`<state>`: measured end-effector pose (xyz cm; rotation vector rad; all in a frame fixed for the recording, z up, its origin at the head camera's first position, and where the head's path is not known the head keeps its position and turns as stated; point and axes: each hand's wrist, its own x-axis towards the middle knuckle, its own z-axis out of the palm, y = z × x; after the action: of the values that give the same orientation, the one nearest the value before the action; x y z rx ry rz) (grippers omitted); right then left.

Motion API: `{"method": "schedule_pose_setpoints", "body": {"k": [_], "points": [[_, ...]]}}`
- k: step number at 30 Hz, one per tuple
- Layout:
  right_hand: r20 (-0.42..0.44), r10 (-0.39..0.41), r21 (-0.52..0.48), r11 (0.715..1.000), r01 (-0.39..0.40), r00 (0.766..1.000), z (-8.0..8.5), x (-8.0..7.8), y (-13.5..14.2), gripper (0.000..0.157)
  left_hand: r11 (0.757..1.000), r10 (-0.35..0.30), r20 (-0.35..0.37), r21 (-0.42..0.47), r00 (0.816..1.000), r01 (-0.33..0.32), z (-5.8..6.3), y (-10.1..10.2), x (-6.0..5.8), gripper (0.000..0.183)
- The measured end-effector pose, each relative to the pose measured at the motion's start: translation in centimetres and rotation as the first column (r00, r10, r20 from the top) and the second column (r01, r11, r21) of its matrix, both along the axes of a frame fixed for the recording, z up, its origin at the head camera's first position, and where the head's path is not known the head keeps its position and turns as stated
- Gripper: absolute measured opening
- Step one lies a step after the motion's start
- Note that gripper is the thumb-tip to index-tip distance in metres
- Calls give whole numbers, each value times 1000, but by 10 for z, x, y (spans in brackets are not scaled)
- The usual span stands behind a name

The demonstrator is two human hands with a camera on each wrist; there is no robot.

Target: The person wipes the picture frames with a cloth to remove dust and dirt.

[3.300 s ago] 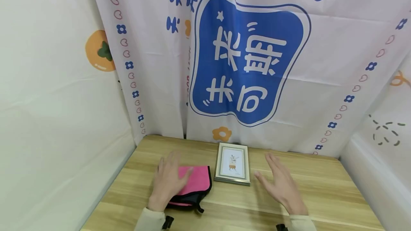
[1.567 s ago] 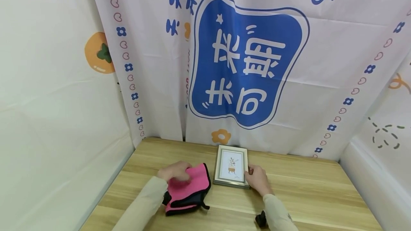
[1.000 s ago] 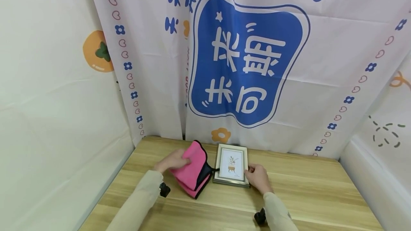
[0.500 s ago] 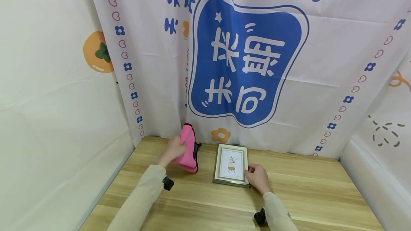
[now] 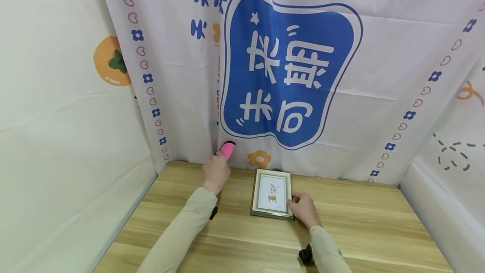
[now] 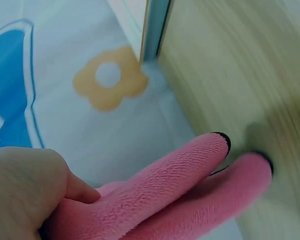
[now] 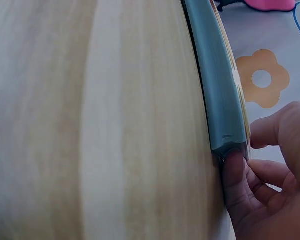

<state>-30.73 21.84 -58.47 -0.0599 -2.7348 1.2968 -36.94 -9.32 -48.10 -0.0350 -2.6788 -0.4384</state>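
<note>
My left hand (image 5: 217, 174) grips a folded pink cloth (image 5: 227, 149) with black edging, up against the curtain at the table's back edge. Most of the cloth is hidden behind the hand in the head view. Close up in the left wrist view, its fluffy folds (image 6: 160, 185) hang out from the fingers towards the wooden surface. A picture frame (image 5: 271, 195) with a silvery-cream border and a potted-plant print lies face up near the back. My right hand (image 5: 304, 209) pinches its right edge; the right wrist view shows thumb and fingers around the frame's corner (image 7: 229, 142).
The wooden table (image 5: 257, 247) ends at the white printed curtain (image 5: 341, 155) behind. White sheets stand along the left (image 5: 68, 146) and right sides. A black wrist camera (image 5: 306, 255) sits below the right hand.
My left hand has taken hold of the pink cloth, lifted it from the table's left part and carried it to the back edge. My right hand came to the frame's edge and has stayed there.
</note>
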Motion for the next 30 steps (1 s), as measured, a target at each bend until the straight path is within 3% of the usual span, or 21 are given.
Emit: {"method": "schedule_pose_setpoints", "body": {"k": [5, 9, 15, 19, 24, 28, 30], "points": [[7, -6, -33, 999, 6, 1000, 0, -2, 3, 36, 1000, -10, 37, 18, 999, 10, -14, 34, -8, 18], [26, 3, -68, 998, -1, 1000, -3, -4, 5, 37, 999, -20, 57, 36, 998, 18, -31, 53, -12, 25], [8, -2, -70, 998, 2, 1000, -6, -4, 2, 34, 976, -113, 120, 201, 986, 88, -52, 64, -13, 16], [0, 3, -67, 998, -3, 1000, -7, -4, 0, 35, 931, -173, 133, 346, 976, 118, -65, 65, -15, 17], [21, -13, -77, 997, 15, 1000, -9, -6, -1, 31, 871, -218, 178, 479, 960, 109, -75, 67, -20, 20], [19, -33, -77, 996, 34, 999, -7, -5, 1, 18, 788, -330, 234, 602, 915, 130, -80, 68, -26, 16], [6, -30, -72, 997, 31, 1000, -6, -4, 1, 14, 732, -380, 245, 670, 892, 128, -83, 67, -29, 14]]}}
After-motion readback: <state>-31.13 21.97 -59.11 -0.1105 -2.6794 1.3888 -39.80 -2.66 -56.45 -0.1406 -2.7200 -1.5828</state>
